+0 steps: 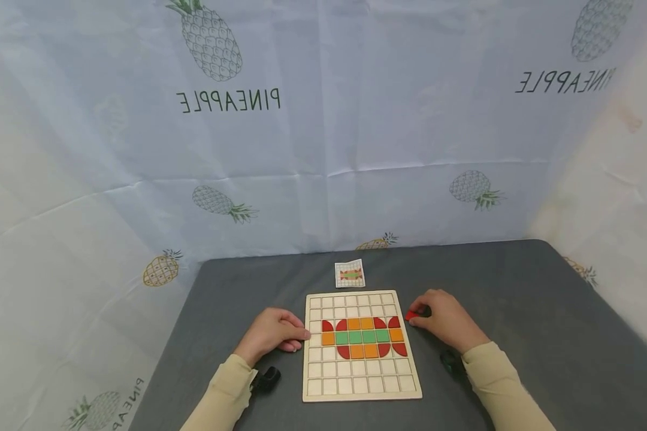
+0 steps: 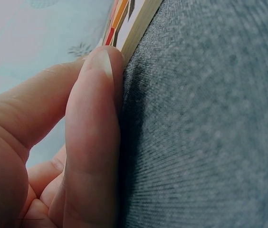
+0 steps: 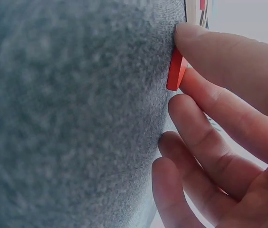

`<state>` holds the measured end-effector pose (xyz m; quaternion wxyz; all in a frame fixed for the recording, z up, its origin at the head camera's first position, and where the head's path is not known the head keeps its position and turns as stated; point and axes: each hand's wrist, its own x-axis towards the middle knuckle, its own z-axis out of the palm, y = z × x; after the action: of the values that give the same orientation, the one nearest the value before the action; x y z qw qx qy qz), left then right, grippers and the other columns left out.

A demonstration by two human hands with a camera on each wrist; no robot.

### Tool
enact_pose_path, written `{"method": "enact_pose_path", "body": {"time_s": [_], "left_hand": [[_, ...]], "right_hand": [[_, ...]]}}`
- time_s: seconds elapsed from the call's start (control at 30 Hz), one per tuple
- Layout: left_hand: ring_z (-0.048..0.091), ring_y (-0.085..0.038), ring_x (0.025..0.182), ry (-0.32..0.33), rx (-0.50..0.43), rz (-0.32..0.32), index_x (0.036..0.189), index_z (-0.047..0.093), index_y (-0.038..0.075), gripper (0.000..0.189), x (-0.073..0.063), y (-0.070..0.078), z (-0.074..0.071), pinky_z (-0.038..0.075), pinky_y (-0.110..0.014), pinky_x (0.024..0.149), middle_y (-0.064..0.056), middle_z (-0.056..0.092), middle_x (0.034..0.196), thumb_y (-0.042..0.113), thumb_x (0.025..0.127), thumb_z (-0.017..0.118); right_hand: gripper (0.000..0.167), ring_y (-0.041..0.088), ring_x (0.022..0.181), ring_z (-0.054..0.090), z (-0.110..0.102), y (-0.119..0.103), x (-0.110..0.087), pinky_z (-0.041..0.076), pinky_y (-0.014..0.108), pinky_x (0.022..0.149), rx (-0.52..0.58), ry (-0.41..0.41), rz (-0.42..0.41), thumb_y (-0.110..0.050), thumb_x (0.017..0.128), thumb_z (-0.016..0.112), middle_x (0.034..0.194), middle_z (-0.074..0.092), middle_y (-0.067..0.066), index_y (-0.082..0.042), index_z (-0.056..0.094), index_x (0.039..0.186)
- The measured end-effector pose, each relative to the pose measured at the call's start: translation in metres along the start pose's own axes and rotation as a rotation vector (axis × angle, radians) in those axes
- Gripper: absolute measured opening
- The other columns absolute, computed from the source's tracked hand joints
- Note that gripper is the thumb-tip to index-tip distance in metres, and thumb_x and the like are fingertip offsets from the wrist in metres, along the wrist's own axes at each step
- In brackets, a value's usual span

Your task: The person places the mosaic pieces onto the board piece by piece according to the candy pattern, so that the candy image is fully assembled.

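In the head view a wooden grid board (image 1: 336, 385) lies on the table, bearing orange squares (image 1: 353, 324), green squares (image 1: 356, 337) and dark red curved tiles (image 1: 384, 349) in three rows. The left hand (image 1: 275, 332) holds the board's left edge, thumb tip on the rim; in the left wrist view its fingertips meet the board's side. Just off the board's right edge, the right hand (image 1: 443, 317) pinches a bright red tile (image 3: 175, 71) between thumb and index finger. The other fingers of that hand curve loosely below. The tile's full shape is partly covered.
A small pattern card (image 1: 350, 274) lies behind the board, showing a similar coloured design on a grid. Dark grey cloth covers the table (image 1: 517, 299). White pineapple-print curtains (image 1: 323, 131) hang behind and at both sides. Black straps (image 1: 266, 379) sit at the wrists.
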<state>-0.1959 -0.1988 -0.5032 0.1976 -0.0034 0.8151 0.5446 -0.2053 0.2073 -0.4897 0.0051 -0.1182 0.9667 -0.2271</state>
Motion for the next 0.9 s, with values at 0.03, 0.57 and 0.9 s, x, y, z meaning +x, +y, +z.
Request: {"method": "enact_pose_path", "body": {"time_s": [0.03, 0.57, 0.9], "left_hand": [[0.076, -0.011, 0.066, 0.001, 0.0, 0.0, 0.102, 0.078, 0.004, 0.032, 0.0, 0.001, 0.0, 0.068, -0.031, 0.066, -0.005, 0.08, 0.08, 0.025, 0.084, 0.095], [0.076, -0.011, 0.066, 0.007, -0.009, -0.01, 0.102, 0.078, 0.003, 0.032, -0.002, 0.0, 0.0, 0.067, -0.03, 0.065, -0.005, 0.08, 0.079, 0.023, 0.083, 0.096], [0.075, -0.011, 0.066, 0.006, -0.003, -0.007, 0.101, 0.078, 0.004, 0.033, -0.001, 0.001, 0.001, 0.067, -0.03, 0.065, -0.005, 0.08, 0.079, 0.025, 0.083, 0.096]], "right_hand": [[0.016, 0.015, 0.088, 0.057, 0.0, 0.0, 0.0, 0.057, 0.041, 0.079, -0.002, 0.001, 0.0, -0.024, 0.087, 0.093, 0.092, 0.067, -0.004, -0.018, 0.082, 0.097], [0.015, 0.017, 0.091, 0.063, -0.006, -0.017, 0.0, 0.062, 0.046, 0.087, 0.004, 0.005, -0.026, -0.023, 0.088, 0.092, 0.093, 0.07, -0.006, -0.019, 0.082, 0.098], [0.012, 0.014, 0.09, 0.056, 0.005, -0.083, -0.002, 0.058, 0.032, 0.076, 0.056, -0.05, -0.144, -0.021, 0.089, 0.092, 0.091, 0.067, -0.007, -0.02, 0.082, 0.096]]}}
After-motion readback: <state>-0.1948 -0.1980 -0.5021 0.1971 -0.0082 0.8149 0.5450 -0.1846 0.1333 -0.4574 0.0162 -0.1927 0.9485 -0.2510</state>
